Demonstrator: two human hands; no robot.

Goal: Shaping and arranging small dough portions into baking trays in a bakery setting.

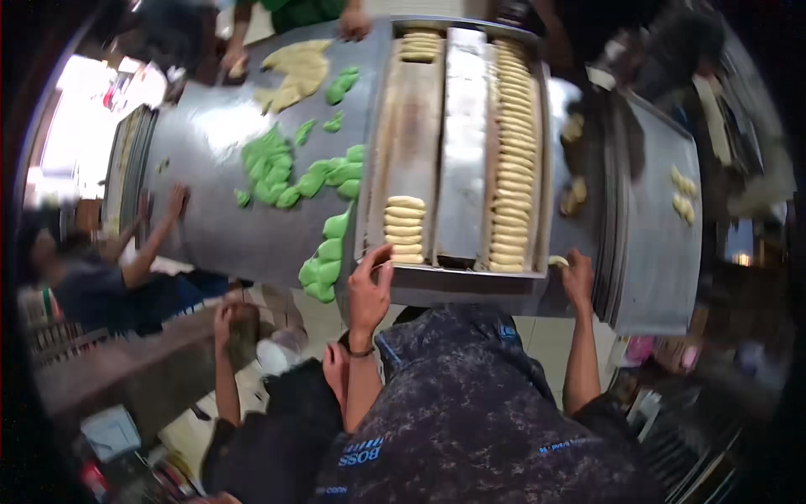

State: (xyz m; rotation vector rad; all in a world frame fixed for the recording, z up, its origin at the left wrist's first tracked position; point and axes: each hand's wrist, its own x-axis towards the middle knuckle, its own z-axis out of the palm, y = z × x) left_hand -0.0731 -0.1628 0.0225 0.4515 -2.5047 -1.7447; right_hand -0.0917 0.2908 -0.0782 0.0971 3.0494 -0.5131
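Looks like you're a bit past halfway on this tray [453, 272], if I'm judging it right. Your right-hand row of pale dough pieces [513, 151] runs pretty much end to end, packed side by side, so I'd call that lane done. The left lane is where the work's left: there's a short near row [405, 227] at your end and a small far stack [420, 46] at the other, with brownish tray bottom showing all the way between them. Your left hand [369, 292] is half open with the fingers curled up at the near end of that short row; can't tell if it's actually gripping a piece or just resting by the edge. Your right hand [578, 280] is out past the tray's right side, fingers loosely bent, with a single pale piece [557, 261] at the fingertips, though whether it's pinched or lying on the table is too blurry to say. There's green dough [269, 168] over on the left too, none of it in the tray.
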